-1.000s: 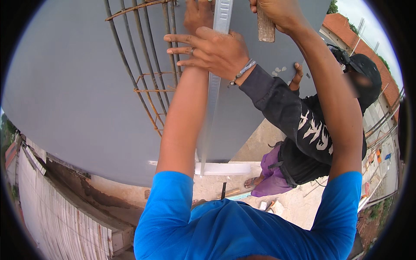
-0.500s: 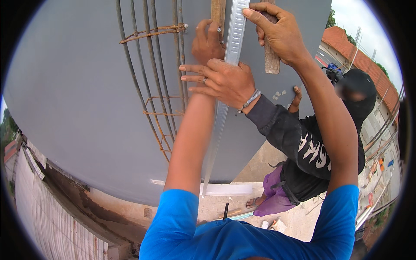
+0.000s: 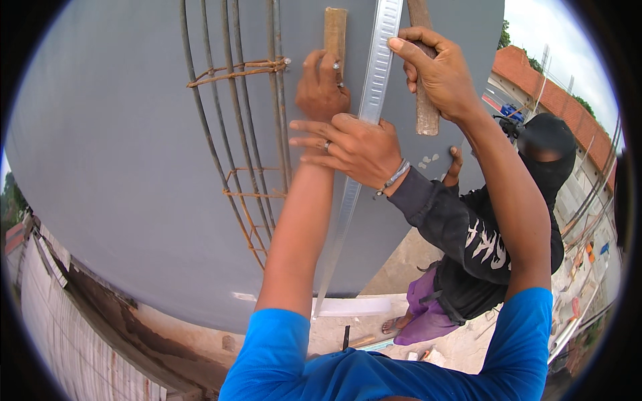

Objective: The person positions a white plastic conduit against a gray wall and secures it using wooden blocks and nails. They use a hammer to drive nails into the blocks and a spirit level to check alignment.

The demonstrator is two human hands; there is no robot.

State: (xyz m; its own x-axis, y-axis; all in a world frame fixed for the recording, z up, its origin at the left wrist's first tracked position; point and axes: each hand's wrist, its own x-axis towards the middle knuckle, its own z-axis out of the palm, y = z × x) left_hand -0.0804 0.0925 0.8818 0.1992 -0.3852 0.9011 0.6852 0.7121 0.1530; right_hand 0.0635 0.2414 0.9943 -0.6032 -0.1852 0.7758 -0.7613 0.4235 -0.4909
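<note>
My left hand point(image 3: 323, 88) is curled round a short wooden strip point(image 3: 336, 30) against the grey wall; small shiny metal spots, perhaps nail heads, show beside its fingers. In my right hand point(image 3: 438, 70) is a wooden stick point(image 3: 427, 110), its upper end cut off by the frame. The thumb and forefinger tips of that hand touch the edge of a long slotted metal strip point(image 3: 378, 63), which runs down the wall. A co-worker's hand point(image 3: 364, 150), with a ring and bracelet, lies across the strip, fingers spread over my left wrist.
A cage of rusty steel bars point(image 3: 235, 113) hangs left of my hands before the grey wall point(image 3: 134, 167). Close on the right stands a co-worker in a black hooded top point(image 3: 481, 227). Below are a white ledge point(image 3: 354, 307) and a corrugated roof point(image 3: 80, 321).
The whole view has shifted, so wall, bars and hands sit lower in the picture. The upper end of the wooden strip now shows. Both my hands keep their grips.
</note>
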